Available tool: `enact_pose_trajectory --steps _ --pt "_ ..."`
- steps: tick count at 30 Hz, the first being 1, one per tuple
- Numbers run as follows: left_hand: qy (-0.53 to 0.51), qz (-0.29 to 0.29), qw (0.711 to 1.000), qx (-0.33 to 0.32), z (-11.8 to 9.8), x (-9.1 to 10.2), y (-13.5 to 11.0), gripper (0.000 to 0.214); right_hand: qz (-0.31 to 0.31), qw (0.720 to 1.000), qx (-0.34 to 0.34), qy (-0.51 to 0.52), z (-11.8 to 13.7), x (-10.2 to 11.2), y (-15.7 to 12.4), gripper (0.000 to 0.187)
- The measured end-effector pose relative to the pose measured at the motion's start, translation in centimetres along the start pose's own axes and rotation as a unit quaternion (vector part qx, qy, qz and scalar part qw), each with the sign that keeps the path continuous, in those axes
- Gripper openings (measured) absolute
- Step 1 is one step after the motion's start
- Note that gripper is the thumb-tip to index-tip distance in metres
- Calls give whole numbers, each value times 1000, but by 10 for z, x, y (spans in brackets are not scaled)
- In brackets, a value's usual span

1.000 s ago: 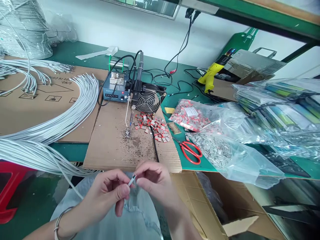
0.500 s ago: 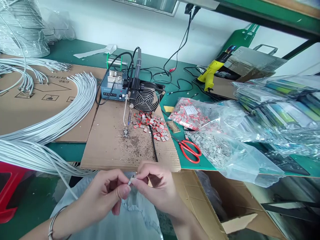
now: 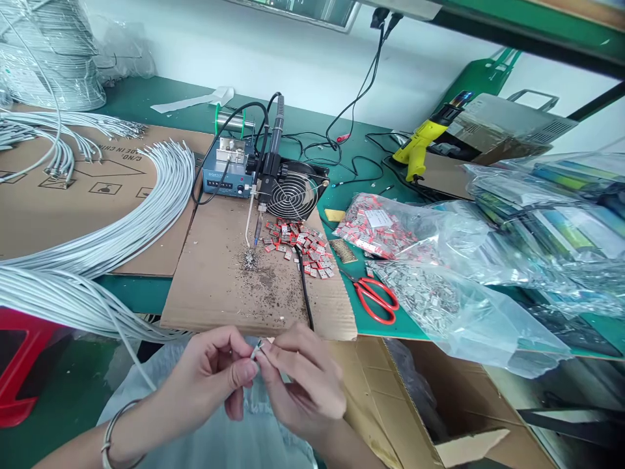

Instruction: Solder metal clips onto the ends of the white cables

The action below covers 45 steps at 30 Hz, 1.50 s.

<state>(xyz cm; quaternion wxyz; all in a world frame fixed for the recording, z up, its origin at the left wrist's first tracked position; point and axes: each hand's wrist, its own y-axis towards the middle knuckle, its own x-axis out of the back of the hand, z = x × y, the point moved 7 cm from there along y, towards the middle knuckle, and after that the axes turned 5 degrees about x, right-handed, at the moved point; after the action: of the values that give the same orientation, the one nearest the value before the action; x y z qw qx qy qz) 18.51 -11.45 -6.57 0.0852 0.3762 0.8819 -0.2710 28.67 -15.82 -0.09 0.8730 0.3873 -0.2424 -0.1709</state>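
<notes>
My left hand (image 3: 209,374) pinches the end of a thin white cable (image 3: 127,339) that trails off left to a bundle. My right hand (image 3: 303,381) meets it fingertip to fingertip, pinching the cable's stripped tip (image 3: 257,350); whether a small part sits on that tip is too small to tell. Both hands hover over my lap, in front of a cardboard sheet (image 3: 219,280) littered with solder debris. A mounted soldering iron (image 3: 258,215) points down at that sheet, beside a pile of red and silver connectors (image 3: 303,244).
Bundles of white cables (image 3: 122,228) curve across the left on flat cardboard. A fan (image 3: 293,192) and soldering station (image 3: 227,172) stand behind the iron. Red scissors (image 3: 375,299), bags of small parts (image 3: 430,286), a yellow heat gun (image 3: 420,143) and an open carton (image 3: 415,404) lie right.
My right hand has turned, its fingers now curling lower round the cable tip. The left hand keeps its pinch. The view has shifted slightly.
</notes>
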Motion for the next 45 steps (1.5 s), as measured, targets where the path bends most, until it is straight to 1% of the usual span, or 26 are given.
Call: enact_pose_trajectory --steps 1,2,4,7,9,10,11,13,16,18,19,21,25,26,27,28,30,33,35,36,37,40,41,42,43,45 --pt "9 -4 1000 -6 -1 0 -1 42 6 1000 16 -20 3 1 1 24" --pt "19 -7 1000 -11 -1 1 -1 41 16 1000 11 -18 2 2 2 23" --pt "48 -9 999 -21 -1 2 -3 37 51 997 -53 33 -7 2 6 18" --pt "111 -2 993 -23 -1 3 -5 27 142 969 -166 112 -23 -4 9 11" --pt "167 -1 985 -31 -2 3 -7 22 197 952 -201 124 -27 -6 11 7" --pt "196 -6 980 -41 -3 3 -7 21 211 946 -213 121 -28 -6 11 7" --pt "222 -13 973 -54 -4 3 -7 20 215 943 -226 118 -29 -6 11 8" --pt "253 -33 963 -80 -7 4 -7 19 203 937 -256 121 -33 -7 7 11" --pt "243 -60 963 -99 -8 5 -5 17 142 932 -289 166 -37 -11 -2 16" --pt "229 -70 965 -103 -8 6 -4 18 94 930 -299 193 -40 -12 -6 17" --pt "233 -72 964 -105 -8 7 -4 18 81 930 -300 197 -41 -13 -7 16" --pt "276 -74 951 -114 -11 8 -5 19 96 931 -298 187 -42 -15 -7 15" --pt "415 -69 896 -142 -18 8 -9 21 199 924 -295 142 -43 -17 -3 15" --pt "433 -68 887 -143 -19 9 -9 22 209 923 -293 135 -44 -16 -2 15" --pt "438 -67 886 -139 -19 9 -8 22 209 924 -293 132 -44 -15 -2 17" --pt "430 -65 891 -130 -19 9 -7 23 198 925 -294 134 -44 -15 -2 18" --pt "368 -61 923 -96 -14 11 -5 22 152 930 -298 151 -44 -15 -4 21" --pt "180 -38 983 -24 -2 8 -1 27 56 939 -288 177 -39 -17 -10 20" --pt "66 -11 998 14 5 3 0 36 -1 935 -288 206 -38 -18 -14 19" --pt "34 1 999 22 6 0 -1 40 -22 925 -297 235 -39 -19 -16 19" --pt "18 8 1000 24 6 -1 -2 41 -42 908 -313 277 -42 -20 -17 20" --pt "22 13 999 27 5 0 -6 37 -121 837 -351 403 -56 -12 -18 25" --pt "23 10 999 28 5 1 -8 36 -137 827 -354 415 -60 -7 -17 26" --pt "21 6 999 27 4 3 -8 35 -135 831 -355 408 -63 -3 -16 26" --pt "16 1 1000 22 2 5 -9 35 -108 845 -356 385 -64 -1 -14 24" --pt "10 -8 1000 11 -2 7 -8 34 -14 874 -359 328 -62 -5 -13 16"
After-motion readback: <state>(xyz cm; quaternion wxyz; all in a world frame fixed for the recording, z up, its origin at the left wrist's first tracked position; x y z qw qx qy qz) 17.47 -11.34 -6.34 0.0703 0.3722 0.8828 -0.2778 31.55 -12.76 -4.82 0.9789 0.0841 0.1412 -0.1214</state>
